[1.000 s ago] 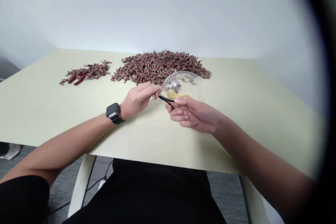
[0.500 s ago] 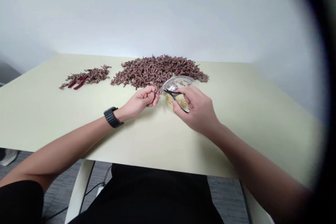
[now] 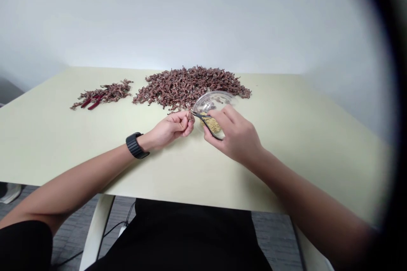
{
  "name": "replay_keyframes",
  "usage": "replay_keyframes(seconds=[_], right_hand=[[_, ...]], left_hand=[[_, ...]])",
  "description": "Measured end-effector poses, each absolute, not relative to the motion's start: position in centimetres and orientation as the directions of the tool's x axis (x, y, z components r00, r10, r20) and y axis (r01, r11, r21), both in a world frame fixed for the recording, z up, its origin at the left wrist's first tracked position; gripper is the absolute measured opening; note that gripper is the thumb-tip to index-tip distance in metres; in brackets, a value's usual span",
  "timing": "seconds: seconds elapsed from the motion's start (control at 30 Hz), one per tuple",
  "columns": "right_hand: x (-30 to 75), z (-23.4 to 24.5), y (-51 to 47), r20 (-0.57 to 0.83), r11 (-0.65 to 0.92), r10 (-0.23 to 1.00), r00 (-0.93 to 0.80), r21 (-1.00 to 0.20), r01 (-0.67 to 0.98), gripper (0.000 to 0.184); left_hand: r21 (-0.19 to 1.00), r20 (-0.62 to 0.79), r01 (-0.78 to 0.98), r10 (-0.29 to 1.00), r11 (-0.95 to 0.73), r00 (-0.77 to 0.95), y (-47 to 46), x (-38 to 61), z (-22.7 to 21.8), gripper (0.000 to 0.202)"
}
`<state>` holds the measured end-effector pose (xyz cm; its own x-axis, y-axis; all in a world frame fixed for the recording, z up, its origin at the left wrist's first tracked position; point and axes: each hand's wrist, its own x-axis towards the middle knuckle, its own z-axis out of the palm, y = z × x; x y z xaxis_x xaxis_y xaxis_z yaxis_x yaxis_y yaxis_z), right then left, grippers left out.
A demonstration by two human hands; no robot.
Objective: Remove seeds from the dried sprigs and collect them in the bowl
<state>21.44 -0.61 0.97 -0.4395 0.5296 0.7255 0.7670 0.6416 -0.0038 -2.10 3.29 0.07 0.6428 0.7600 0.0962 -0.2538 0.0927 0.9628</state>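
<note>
My left hand (image 3: 177, 127) is closed, pinching a small reddish-brown piece (image 3: 190, 116) that looks like those in the big heap. Its exact kind is too small to make out. My right hand (image 3: 237, 133) grips black-handled nippers (image 3: 208, 125), whose jaws point left and meet the piece at my left fingertips. Beneath the nippers and my right fingers is a round clear plastic bowl (image 3: 203, 100) with small gold-coloured bits (image 3: 212, 124) in it; my right hand hides part of it.
A large heap of reddish-brown pieces (image 3: 190, 84) lies behind my hands. To the left, a smaller pile (image 3: 116, 91) has red-handled pliers (image 3: 94, 101) on it. Everything rests on a pale yellow table (image 3: 178, 178) against a white wall.
The nippers have moved left, and their jaws have come to the piece in my left hand. Their handles are squeezed closer together. My left hand has barely moved.
</note>
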Motion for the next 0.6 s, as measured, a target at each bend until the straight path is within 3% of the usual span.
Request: replay_keyframes(seconds=[0.6], right_hand=[[21.53, 0.89, -0.73, 0.685, 0.583, 0.588, -0.431, 0.011, 0.812, 0.029]], left_hand=[[0.929, 0.024, -0.286, 0.734, 0.235, 0.679, 2.69, -1.94, 0.15, 0.009]])
